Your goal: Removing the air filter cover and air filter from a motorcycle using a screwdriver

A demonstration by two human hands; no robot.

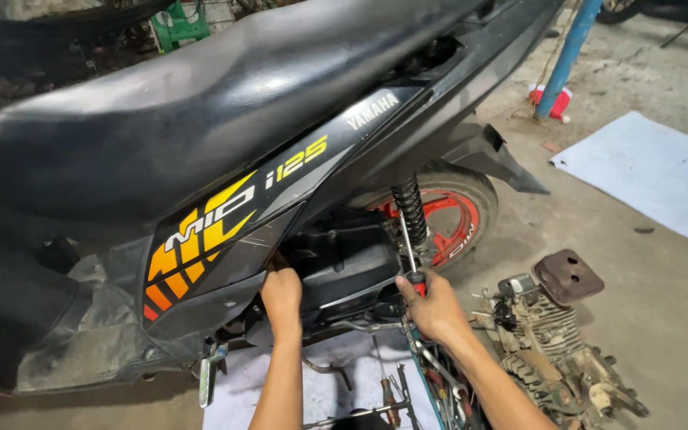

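From the head view, a black scooter point(224, 151) fills the frame, its long seat smooth and faintly glossy, the side panel below it matte plastic, scuffed and dusty. On that panel, at about eight o'clock from the seat's middle, sits a slanted decal of yellow and orange blocks with white lettering; a smaller pale marking runs higher, towards two o'clock. The left hand point(281, 296) is tucked up under the panel's lower edge, fingers hidden, so its grip cannot be told. The right hand point(433, 306) is clenched around a red-handled screwdriver point(412, 259), whose thin steel shaft rises towards twelve o'clock beside the coiled black shock spring point(410, 209). Behind the spring is the rear wheel point(455, 215) with its red-orange rim. At four o'clock from the right hand lies a grimy, finned engine block point(551, 334) on the concrete floor. Loose tools point(388, 390) rest on a white sheet between the forearms. A blue pole point(567, 56) stands at one o'clock, a pale sheet point(654, 171) past it
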